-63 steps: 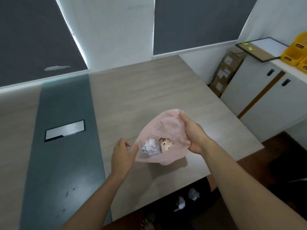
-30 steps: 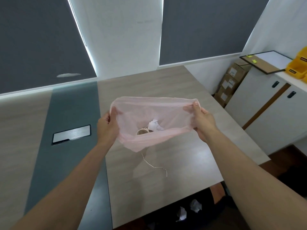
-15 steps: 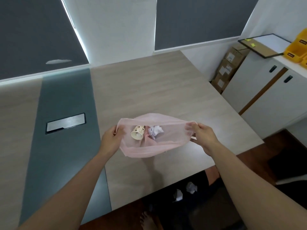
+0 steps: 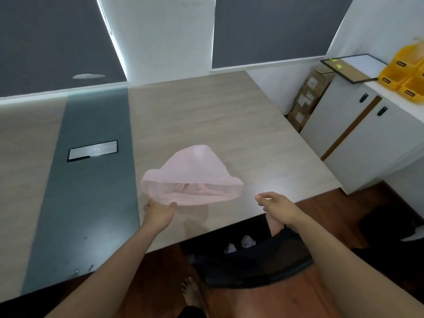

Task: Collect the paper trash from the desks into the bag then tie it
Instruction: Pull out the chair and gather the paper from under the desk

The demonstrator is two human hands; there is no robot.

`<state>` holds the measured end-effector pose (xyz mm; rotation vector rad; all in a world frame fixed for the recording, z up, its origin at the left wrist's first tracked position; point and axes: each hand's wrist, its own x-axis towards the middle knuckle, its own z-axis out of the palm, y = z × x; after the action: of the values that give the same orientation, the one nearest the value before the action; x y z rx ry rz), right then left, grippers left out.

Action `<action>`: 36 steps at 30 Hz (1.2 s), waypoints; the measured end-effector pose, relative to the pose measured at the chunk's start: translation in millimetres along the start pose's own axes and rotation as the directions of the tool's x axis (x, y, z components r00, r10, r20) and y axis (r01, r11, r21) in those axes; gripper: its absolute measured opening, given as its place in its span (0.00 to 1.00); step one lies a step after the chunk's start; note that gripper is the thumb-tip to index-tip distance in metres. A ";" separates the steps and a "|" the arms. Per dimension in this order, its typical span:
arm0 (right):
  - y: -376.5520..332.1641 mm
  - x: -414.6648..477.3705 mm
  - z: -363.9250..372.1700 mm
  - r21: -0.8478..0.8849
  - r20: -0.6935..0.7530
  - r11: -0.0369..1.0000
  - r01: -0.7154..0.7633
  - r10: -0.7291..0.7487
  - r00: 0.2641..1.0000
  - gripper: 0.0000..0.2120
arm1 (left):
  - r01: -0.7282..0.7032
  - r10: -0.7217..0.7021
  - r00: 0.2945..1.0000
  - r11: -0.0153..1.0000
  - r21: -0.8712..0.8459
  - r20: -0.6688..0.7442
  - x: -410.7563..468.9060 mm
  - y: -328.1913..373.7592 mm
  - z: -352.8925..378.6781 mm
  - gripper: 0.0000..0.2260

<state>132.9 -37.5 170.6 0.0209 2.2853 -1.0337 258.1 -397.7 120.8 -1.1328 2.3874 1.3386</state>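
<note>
Head view, centre: left hand (image 4: 159, 214) pinches pink bag (image 4: 192, 177) by its rim; right hand (image 4: 276, 206) beside it, fingers relaxed, empty.

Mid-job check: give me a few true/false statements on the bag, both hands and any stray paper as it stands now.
1. The left hand holds the edge of the pink bag. True.
2. The right hand grips the bag too. False: it is apart from the bag and holds nothing.
3. Crumpled paper lies below the near edge of the desk, outside the bag. True.
4. The bag is tied shut. False: no knot shows and its mouth hangs open.
5. The yellow bins stand on the desk. False: they sit on the white cabinet at the right.
</note>
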 end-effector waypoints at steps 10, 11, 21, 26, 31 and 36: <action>106.9 -102.1 36.2 -0.487 0.252 0.861 0.145 -0.021 0.967 0.49 | -0.378 0.116 0.762 0.879 0.292 0.637 -156.8 -15.2 119.8 0.38; 116.7 -106.2 42.3 -0.554 0.242 0.816 0.166 -0.033 0.970 0.51 | -0.432 0.110 0.760 0.822 0.371 0.640 -164.7 -17.3 130.4 0.38; 152.3 -102.5 68.0 -0.791 0.107 0.584 0.183 -0.163 0.981 0.28 | -0.552 0.292 0.832 0.523 0.650 0.471 -180.3 -39.6 168.1 0.28; 164.1 -116.4 71.7 -0.852 0.099 0.495 0.170 -0.167 0.981 0.26 | -0.531 0.241 0.841 0.541 0.652 0.485 -189.8 -46.5 172.3 0.27; 190.8 -145.5 69.6 -0.855 0.106 0.494 0.156 -0.126 0.986 0.24 | -0.576 0.230 0.804 0.534 0.619 0.549 -222.5 -61.2 184.8 0.29; 212.9 -170.5 59.8 -0.858 0.110 0.493 0.145 -0.100 0.989 0.24 | -0.588 0.223 0.788 0.547 0.596 0.574 -250.6 -67.8 202.6 0.31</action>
<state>357.0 108.4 90.4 -0.5906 2.5302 0.1919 438.6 -125.1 81.1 0.0101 2.4889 0.4186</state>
